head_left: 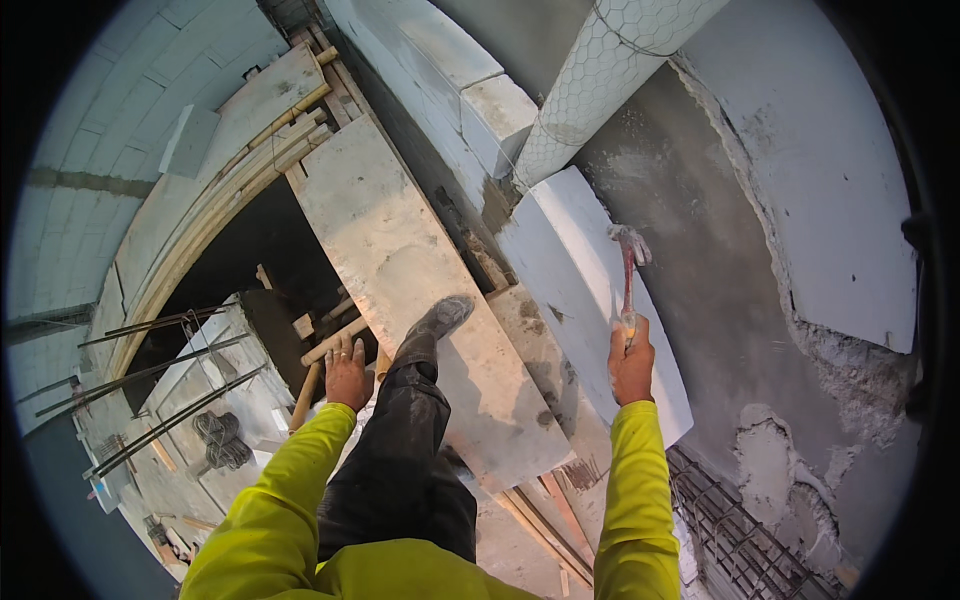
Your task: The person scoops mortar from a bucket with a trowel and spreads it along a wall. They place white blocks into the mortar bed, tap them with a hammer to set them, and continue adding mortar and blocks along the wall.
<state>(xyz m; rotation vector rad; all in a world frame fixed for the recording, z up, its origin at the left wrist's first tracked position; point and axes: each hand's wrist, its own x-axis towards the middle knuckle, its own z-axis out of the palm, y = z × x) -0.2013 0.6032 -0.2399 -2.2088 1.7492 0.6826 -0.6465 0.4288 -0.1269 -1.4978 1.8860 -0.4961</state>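
Note:
My right hand (pixel 631 362) is wrapped round the lower handle of a hammer (pixel 628 275) with a reddish shaft and a whitish, caked head. The hammer's head is over the top of a long white block (pixel 585 262), close to its right edge. That block lies along the wall beside the plank. My left hand (pixel 347 374) is held out low on the left, fingers extended and nothing in them. Near its fingertips are bamboo poles (pixel 333 340); whether it touches them I cannot tell.
One of my feet stands on a wide plank (pixel 400 255). Left of it gapes a dark opening (pixel 235 245). Thin rebar rods (pixel 170 375) stick out at left. A mesh-wrapped column (pixel 600 90) rises ahead; a rebar cage (pixel 735 515) lies at lower right.

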